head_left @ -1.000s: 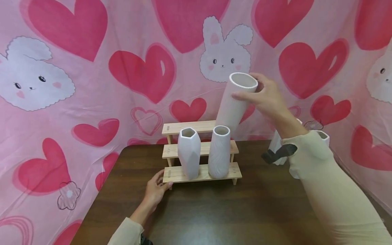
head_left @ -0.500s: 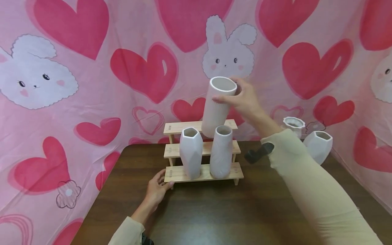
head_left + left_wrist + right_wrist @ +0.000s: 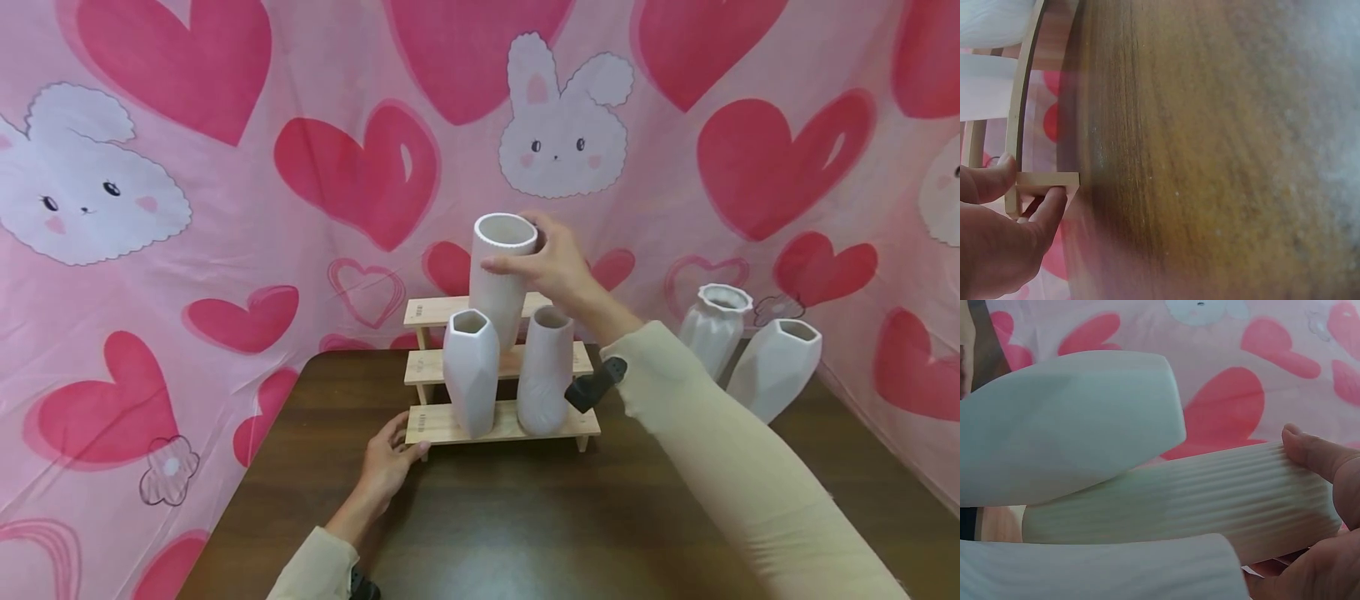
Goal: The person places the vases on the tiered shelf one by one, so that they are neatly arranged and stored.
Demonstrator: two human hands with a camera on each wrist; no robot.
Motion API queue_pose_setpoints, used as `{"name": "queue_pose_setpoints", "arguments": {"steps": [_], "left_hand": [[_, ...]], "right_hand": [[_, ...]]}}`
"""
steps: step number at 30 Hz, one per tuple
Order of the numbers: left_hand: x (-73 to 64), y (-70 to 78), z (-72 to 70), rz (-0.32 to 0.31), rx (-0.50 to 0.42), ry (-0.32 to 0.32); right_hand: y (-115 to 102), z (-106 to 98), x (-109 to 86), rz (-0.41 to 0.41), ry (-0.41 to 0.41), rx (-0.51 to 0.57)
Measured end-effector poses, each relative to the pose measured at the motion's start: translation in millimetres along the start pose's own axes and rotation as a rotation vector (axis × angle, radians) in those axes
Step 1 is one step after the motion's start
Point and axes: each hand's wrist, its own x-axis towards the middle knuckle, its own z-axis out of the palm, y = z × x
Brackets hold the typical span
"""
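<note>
In the head view my right hand (image 3: 551, 258) holds a ribbed white vase (image 3: 497, 287) near its rim, thumb on the near side. The vase's lower part is behind a faceted white vase (image 3: 471, 375), so I cannot tell whether its base touches the middle tier. My left hand (image 3: 386, 467) grips the left end of the lowest tier of a three-tier wooden stand (image 3: 429, 427); the left wrist view shows the thumb above the board and fingers (image 3: 1054, 203) at its leg. On that tier the faceted vase and a wavy-textured white vase (image 3: 546, 375) stand upright.
Two more white vases stand at the right: one with a scalloped rim (image 3: 708, 329) and another faceted one (image 3: 776, 367), partly covered by my right sleeve (image 3: 720, 442). Behind the dark wooden table (image 3: 495, 517) hangs a pink heart-and-bunny cloth (image 3: 360, 192).
My right hand has carried the ribbed vase left and down, from the stand's right side to behind the front vases, and it is now more upright. My left hand keeps its grip.
</note>
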Motion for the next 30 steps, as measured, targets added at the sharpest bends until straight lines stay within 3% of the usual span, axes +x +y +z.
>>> {"name": "queue_pose_setpoints", "arguments": {"steps": [8,30], "left_hand": [[-1.3,-1.4,0.3,0.003,0.003,0.006],[-5.7,-0.2,2.0,0.018,-0.002,0.007]], "right_hand": [[8,11,-2.7,0.033,-0.010,-0.075],[14,26,6.4,0.151,-0.071,-0.085]]}}
